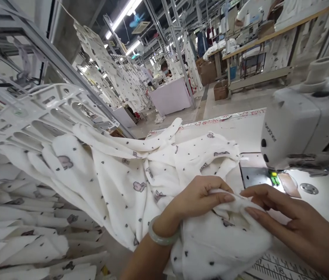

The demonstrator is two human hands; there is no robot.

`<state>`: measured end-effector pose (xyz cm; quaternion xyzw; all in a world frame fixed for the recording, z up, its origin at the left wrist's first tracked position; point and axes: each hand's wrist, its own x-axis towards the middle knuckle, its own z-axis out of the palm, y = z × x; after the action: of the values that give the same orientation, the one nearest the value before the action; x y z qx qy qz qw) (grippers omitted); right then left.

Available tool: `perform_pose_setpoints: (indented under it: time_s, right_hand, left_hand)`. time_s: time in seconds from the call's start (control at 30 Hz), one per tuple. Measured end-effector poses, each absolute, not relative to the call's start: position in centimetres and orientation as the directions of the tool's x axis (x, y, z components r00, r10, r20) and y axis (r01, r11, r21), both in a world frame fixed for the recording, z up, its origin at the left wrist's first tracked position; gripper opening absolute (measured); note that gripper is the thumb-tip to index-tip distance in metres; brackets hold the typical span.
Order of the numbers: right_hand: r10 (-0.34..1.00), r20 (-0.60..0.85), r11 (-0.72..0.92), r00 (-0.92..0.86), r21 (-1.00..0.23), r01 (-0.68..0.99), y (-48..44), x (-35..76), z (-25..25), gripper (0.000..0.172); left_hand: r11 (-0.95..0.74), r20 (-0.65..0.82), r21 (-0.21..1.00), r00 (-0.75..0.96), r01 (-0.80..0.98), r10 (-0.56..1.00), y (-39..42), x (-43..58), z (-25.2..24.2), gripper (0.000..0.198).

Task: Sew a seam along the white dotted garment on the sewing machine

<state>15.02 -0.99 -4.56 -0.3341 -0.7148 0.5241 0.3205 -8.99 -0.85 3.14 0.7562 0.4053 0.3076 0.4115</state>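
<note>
- Left hand [203, 198], wearing a round pale-green bangle [162, 238], pinches soft white animal-printed fabric [141, 175] between thumb and fingers.
- Right hand [281, 216] grasps the fabric's fold just beside it.
- The fabric bunches below both grips, toward the white sewing table's [225, 126] near edge, and spreads left to a white slotted plastic rack [59, 97].
- A white sewing machine [304, 120] stands toward the table's right edge.

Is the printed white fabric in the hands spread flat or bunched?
Bunched: the printed white fabric lies in folds, the left hand pinching it, the right hand touching it.
</note>
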Motion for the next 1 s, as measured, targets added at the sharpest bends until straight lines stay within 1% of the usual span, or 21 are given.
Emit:
perform_pose_setpoints:
  time_s: [0.1, 0.23, 0.33, 0.4, 0.5, 0.6, 0.67, 0.77, 0.83, 0.93, 1.0]
  right_hand:
    - [0.806, 0.143, 0.280, -0.574, -0.947, 0.157, -0.9, 15.2, -4.8, 0.046]
    - [0.807, 0.240, 0.381, -0.540, -0.910, 0.166, -0.8, 15.1, -4.2, 0.034]
    - [0.812, 0.277, 0.426, -0.513, -0.883, 0.198, -0.7, 15.0, -3.6, 0.025]
    - [0.804, 0.264, 0.429, -0.533, -0.878, 0.213, -0.7, 15.1, -3.5, 0.022]
    - [0.788, 0.223, 0.398, -0.573, -0.896, 0.198, -0.6, 15.2, -3.6, 0.023]
    - [0.819, 0.203, 0.353, -0.537, -0.915, 0.193, -0.5, 15.2, -3.7, 0.031]
    - [0.834, 0.205, 0.363, -0.512, -0.903, 0.229, -0.5, 15.1, -3.7, 0.033]
    - [0.830, 0.197, 0.388, -0.522, -0.876, 0.286, -0.5, 15.0, -3.5, 0.026]
    - [0.827, 0.189, 0.385, -0.529, -0.877, 0.289, -0.5, 15.1, -3.4, 0.025]
    - [0.830, 0.181, 0.366, -0.528, -0.890, 0.270, -0.5, 15.0, -3.3, 0.028]
    - [0.835, 0.155, 0.333, -0.528, -0.906, 0.262, -0.5, 15.0, -3.3, 0.027]
  left_hand:
    - [-0.179, 0.014, 0.920, 0.428, 0.347, 0.903, -1.1, -8.9, 3.0, 0.015]
    - [-0.032, -0.096, 0.946, 0.373, 0.323, 0.923, -1.3, -8.7, 2.5, 0.019]
    - [0.011, -0.124, 0.960, 0.388, 0.280, 0.914, -1.3, -8.5, 2.1, 0.022]
    - [0.005, -0.110, 0.967, 0.399, 0.256, 0.910, -1.4, -8.3, 1.9, 0.024]
    - [0.035, -0.124, 0.974, 0.391, 0.225, 0.912, -1.4, -8.1, 1.8, 0.025]
    - [0.113, -0.169, 0.978, 0.351, 0.176, 0.921, -1.4, -8.1, 1.7, 0.029]
    - [0.140, -0.184, 0.978, 0.335, 0.152, 0.924, -1.4, -8.2, 1.8, 0.032]
    - [0.106, -0.157, 0.982, 0.360, 0.159, 0.920, -1.4, -8.2, 2.1, 0.027]
    - [0.025, -0.096, 0.983, 0.388, 0.183, 0.917, -1.5, -8.1, 2.2, 0.020]
    - [-0.107, 0.008, 0.969, 0.408, 0.221, 0.913, -1.6, -8.0, 2.3, 0.029]
    - [-0.128, 0.029, 0.966, 0.394, 0.227, 0.919, -1.6, -7.9, 2.1, 0.025]
